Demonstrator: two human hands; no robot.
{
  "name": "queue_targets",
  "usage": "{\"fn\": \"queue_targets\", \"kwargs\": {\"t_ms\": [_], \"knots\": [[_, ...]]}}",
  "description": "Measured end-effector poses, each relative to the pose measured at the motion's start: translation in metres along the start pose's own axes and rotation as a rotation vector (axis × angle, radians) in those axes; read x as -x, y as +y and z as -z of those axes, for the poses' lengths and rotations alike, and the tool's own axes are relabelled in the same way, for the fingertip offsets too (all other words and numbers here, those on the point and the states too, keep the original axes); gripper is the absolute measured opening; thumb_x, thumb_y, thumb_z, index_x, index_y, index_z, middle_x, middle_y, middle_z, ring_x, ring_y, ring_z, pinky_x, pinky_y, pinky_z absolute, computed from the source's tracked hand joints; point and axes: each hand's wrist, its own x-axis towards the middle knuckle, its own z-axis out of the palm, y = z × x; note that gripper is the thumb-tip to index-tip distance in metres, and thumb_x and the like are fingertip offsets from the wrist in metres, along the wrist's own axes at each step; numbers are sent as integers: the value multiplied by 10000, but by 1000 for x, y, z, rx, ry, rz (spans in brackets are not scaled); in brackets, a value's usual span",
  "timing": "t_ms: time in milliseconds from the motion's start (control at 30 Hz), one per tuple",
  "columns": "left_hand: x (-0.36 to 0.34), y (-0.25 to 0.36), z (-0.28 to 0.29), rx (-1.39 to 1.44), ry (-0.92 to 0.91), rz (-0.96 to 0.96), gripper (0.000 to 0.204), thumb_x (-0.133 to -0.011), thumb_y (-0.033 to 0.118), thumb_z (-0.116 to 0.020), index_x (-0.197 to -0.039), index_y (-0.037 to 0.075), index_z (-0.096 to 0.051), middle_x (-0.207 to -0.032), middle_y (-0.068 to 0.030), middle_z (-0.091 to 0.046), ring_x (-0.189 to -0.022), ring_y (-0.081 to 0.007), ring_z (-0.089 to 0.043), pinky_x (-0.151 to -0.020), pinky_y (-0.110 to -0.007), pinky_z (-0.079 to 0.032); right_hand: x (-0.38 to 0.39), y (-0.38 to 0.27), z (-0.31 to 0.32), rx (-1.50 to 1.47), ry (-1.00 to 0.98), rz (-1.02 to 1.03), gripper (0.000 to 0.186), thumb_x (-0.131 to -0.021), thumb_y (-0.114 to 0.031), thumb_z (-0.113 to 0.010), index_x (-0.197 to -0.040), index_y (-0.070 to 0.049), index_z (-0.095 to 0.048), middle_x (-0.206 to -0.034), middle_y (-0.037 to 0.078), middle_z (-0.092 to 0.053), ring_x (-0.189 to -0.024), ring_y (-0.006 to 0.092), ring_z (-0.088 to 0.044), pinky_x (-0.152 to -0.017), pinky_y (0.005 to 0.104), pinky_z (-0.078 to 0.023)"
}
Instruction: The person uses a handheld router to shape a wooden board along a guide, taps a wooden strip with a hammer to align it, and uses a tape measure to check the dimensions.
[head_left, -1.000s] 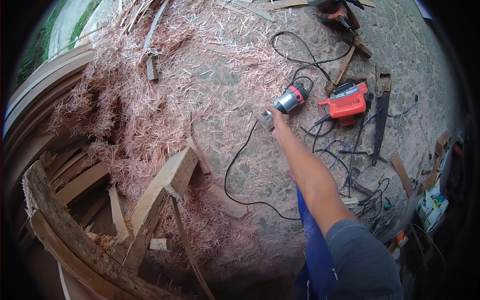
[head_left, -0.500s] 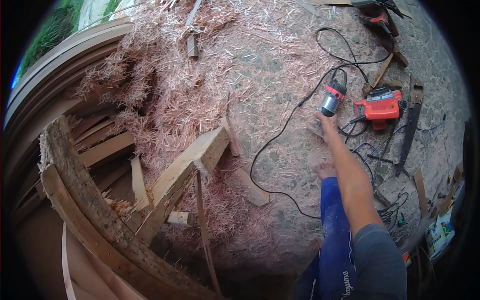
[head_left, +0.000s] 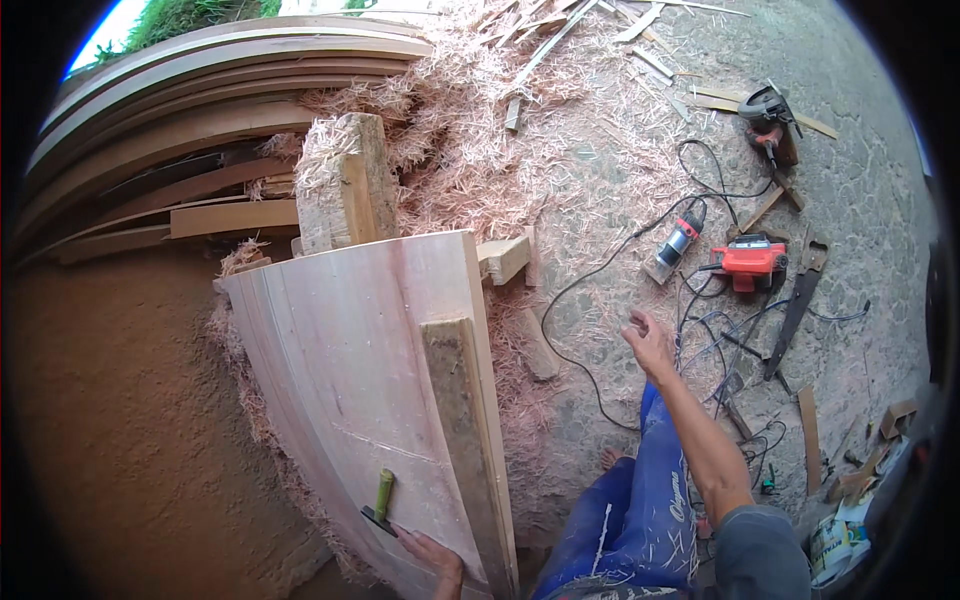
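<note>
My right hand [head_left: 652, 348] is lifted at centre right with its fingers apart and loosely bent, holding nothing. A silver router with a red band [head_left: 676, 243] lies on the floor beyond it, next to a red electric planer [head_left: 748, 258]. At the bottom, my left hand [head_left: 430, 555] grips the dark end of a green-handled tool [head_left: 385, 490] on a large pale, curved wooden panel [head_left: 330, 350]. A weathered batten [head_left: 448, 400] runs along the panel's right side, and a shaving-covered timber block [head_left: 350, 185] stands behind it.
Curved boards [head_left: 200, 125] are stacked at upper left. Pink shavings [head_left: 470, 170] cover much of the floor [head_left: 840, 180]. A circular saw [head_left: 768, 120], a handsaw [head_left: 795, 310], black cables [head_left: 590, 370] and wood offcuts [head_left: 808, 440] lie to the right. A brown dirt surface [head_left: 130, 380] is at left.
My right hand has let go of the router and drawn back. The view has swung left, bringing in the large panel and my left hand with the green-handled tool.
</note>
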Motion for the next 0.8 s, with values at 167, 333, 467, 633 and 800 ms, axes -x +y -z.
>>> {"fn": "queue_targets", "kwargs": {"t_ms": [167, 333, 467, 633, 800], "knots": [[5, -27, -17, -26, 77, 138, 622, -1005, 316, -390, -1545, 50, -232, -1519, -294, -312, -1409, -462, -271, -1155, -544, -203, 151, -113, -33, 32, 30, 418, 448, -884, -187, -687, -1282, -20, -565, -1174, 163, -639, -1058, 266, -639, -905, 366, -512], [-5, -1, -6, 98, 192, 46, 660, -965, 348, -470, -1526, 54, -285, -1509, -298, -326, -1401, -473, -285, -1144, -576, -203, 286, -225, -78, 383, -115, 1155, 391, -867, -144, -680, -1235, -47, -588, -1146, 157, -640, -1039, 326, -629, -895, 388, -505], [0, -22, -17, 195, 227, 40, 643, -965, 361, -479, -1501, 36, -332, -1507, -301, -322, -1404, -484, -270, -1140, -598, -188, 337, -227, -166, 816, -514, 1262, 421, -889, -137, -618, -1297, -62, -545, -1259, 143, -595, -1150, 325, -576, -980, 412, -457], [11, -57, -11, 741, 204, -231, 537, -939, 282, -568, -1379, -15, -487, -1447, -305, -409, -1366, -462, -367, -1127, -504, -312, 362, -199, -274, 1083, -638, 1562, 473, -916, -126, -506, -1385, -68, -475, -1434, 151, -486, -1327, 307, -467, -1055, 447, -398], [111, -86, 26, 854, 62, -97, 485, -925, 213, -602, -1338, -28, -513, -1415, -298, -457, -1348, -447, -406, -1104, -462, -363, 337, -158, -315, 1375, -746, 1631, 521, -833, -63, -529, -1351, -107, -504, -1305, 121, -564, -1242, 326, -511, -992, 448, -418]]}}
